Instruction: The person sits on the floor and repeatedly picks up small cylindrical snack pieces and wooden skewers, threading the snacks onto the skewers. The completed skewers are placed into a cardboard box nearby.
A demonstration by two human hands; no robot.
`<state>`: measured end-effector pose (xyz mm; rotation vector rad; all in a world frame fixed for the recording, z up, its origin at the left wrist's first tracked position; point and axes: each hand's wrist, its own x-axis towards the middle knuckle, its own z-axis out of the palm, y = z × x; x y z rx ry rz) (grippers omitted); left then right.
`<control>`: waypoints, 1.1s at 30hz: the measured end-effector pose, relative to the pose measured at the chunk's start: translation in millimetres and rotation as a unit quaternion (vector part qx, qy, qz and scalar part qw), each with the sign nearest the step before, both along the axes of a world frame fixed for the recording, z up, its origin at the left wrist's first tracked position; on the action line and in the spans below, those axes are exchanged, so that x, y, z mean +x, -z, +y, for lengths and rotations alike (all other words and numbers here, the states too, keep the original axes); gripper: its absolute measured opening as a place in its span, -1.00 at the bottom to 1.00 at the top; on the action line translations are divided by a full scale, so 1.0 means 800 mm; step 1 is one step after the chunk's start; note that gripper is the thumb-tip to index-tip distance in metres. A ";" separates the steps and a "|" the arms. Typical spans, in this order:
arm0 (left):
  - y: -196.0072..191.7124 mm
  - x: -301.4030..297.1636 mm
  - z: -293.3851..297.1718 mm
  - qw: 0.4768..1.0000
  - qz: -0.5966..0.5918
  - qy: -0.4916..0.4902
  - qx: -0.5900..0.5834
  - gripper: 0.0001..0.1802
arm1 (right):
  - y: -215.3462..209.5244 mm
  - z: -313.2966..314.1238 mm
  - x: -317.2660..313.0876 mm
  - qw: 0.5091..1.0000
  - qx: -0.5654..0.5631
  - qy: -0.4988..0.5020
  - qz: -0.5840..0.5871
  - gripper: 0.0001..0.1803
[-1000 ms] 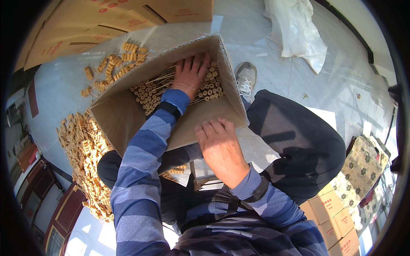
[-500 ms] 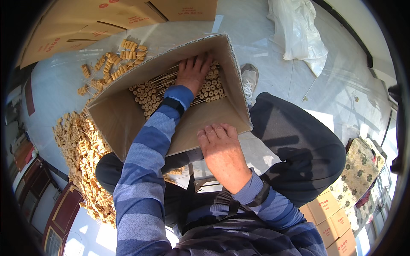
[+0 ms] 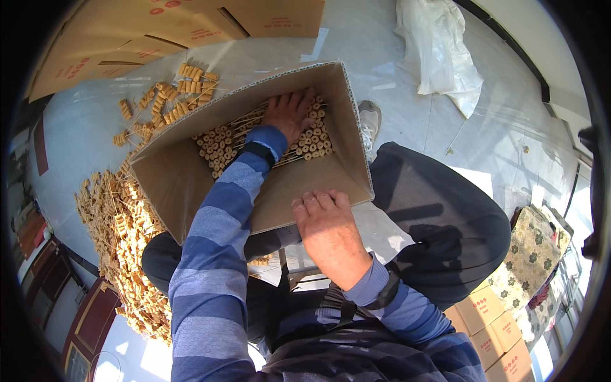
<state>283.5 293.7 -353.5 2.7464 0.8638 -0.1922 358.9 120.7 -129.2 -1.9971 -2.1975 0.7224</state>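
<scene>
An open cardboard box (image 3: 299, 197) stands tilted between my knees. Inside it lie rows of skewered food rolls (image 3: 315, 141), ring-shaped at the ends, with thin sticks running across the middle. My left hand (image 3: 289, 116) reaches deep into the box, palm down on the sticks, fingers stretched toward the far wall. It covers part of the skewers, and nothing shows gripped in it. At the near rim, my right hand (image 3: 331, 232) has its fingers hooked over the cardboard edge, the thumb hidden.
A large heap of skewers (image 3: 137, 248) lies at left, with loose skewers (image 3: 162, 102) beyond the box. Flat printed cartons (image 3: 191, 32) stand at the back. A white plastic bag (image 3: 439, 54) is at far right; small cartons (image 3: 490, 328) and a flowered cloth (image 3: 531, 245) lie at lower right.
The box's far rim sits slightly lower in the picture. My left hand stays on the skewers with its fingers slightly shifted; my right hand keeps its hold on the rim.
</scene>
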 end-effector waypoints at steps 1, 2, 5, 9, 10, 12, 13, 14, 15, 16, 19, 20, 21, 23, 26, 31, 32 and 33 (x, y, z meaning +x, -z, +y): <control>-0.002 0.002 -0.002 1.000 0.015 0.003 0.009 -0.20 | 0.000 0.000 0.000 1.000 0.002 -0.001 0.002 -0.60; -0.004 0.003 -0.004 0.999 0.036 0.005 0.018 -0.22 | 0.000 0.000 0.001 1.000 0.003 -0.003 0.004 -0.61; -0.016 0.008 -0.012 0.992 0.084 0.037 0.082 -0.27 | -0.001 0.000 0.002 1.000 -0.006 -0.001 0.006 -0.62; -0.028 -0.010 -0.026 0.993 0.064 0.055 0.086 -0.29 | 0.000 0.000 0.003 1.000 -0.016 0.000 0.013 -0.62; -0.029 -0.019 -0.027 0.996 0.058 0.057 0.044 -0.28 | 0.000 0.000 0.003 1.000 -0.014 0.002 0.016 -0.62; -0.027 -0.028 -0.025 0.996 0.069 0.060 -0.011 -0.28 | 0.002 0.001 0.002 1.000 -0.008 0.002 0.020 -0.62; -0.025 -0.028 -0.022 0.994 0.086 0.063 -0.025 -0.27 | 0.003 0.002 0.001 1.000 -0.005 0.001 0.020 -0.62; -0.022 -0.026 -0.019 0.991 0.107 0.066 -0.036 -0.27 | 0.003 0.002 0.001 1.000 -0.002 0.000 0.018 -0.62; -0.020 -0.024 -0.017 0.994 0.082 0.053 -0.048 -0.27 | 0.004 0.003 0.001 1.000 -0.002 -0.003 0.013 -0.62; -0.020 -0.020 -0.017 0.995 0.065 0.040 -0.057 -0.27 | 0.003 0.003 0.001 1.000 -0.004 -0.005 0.009 -0.62; -0.019 -0.021 -0.010 0.995 0.049 0.026 -0.079 -0.28 | 0.002 0.002 0.000 1.000 -0.017 -0.002 0.012 -0.62; -0.017 -0.025 -0.008 0.995 0.047 0.025 -0.084 -0.29 | 0.002 0.001 -0.001 1.000 -0.008 0.007 0.017 -0.62; -0.012 -0.031 -0.006 0.983 0.032 -0.077 -0.165 -0.31 | 0.002 0.000 -0.001 1.000 -0.024 -0.002 0.008 -0.62; 0.002 -0.055 -0.001 0.917 -0.034 -0.269 -0.294 -0.35 | 0.004 -0.001 0.000 1.000 -0.020 -0.009 -0.002 -0.62; 0.035 -0.084 0.001 0.818 -0.056 -0.388 -0.421 -0.50 | 0.009 -0.001 -0.001 1.000 0.017 0.004 0.020 -0.63; 0.065 -0.077 -0.020 0.774 -0.105 -0.367 -0.505 -0.74 | 0.014 -0.002 0.000 0.999 0.030 0.009 0.040 -0.65; 0.064 -0.067 -0.025 0.741 -0.123 -0.404 -0.522 -0.78 | 0.014 -0.003 0.000 0.998 0.033 0.012 0.047 -0.65; 0.059 -0.064 -0.027 0.702 -0.144 -0.443 -0.539 -0.79 | 0.014 -0.002 0.000 0.998 0.031 0.011 0.045 -0.65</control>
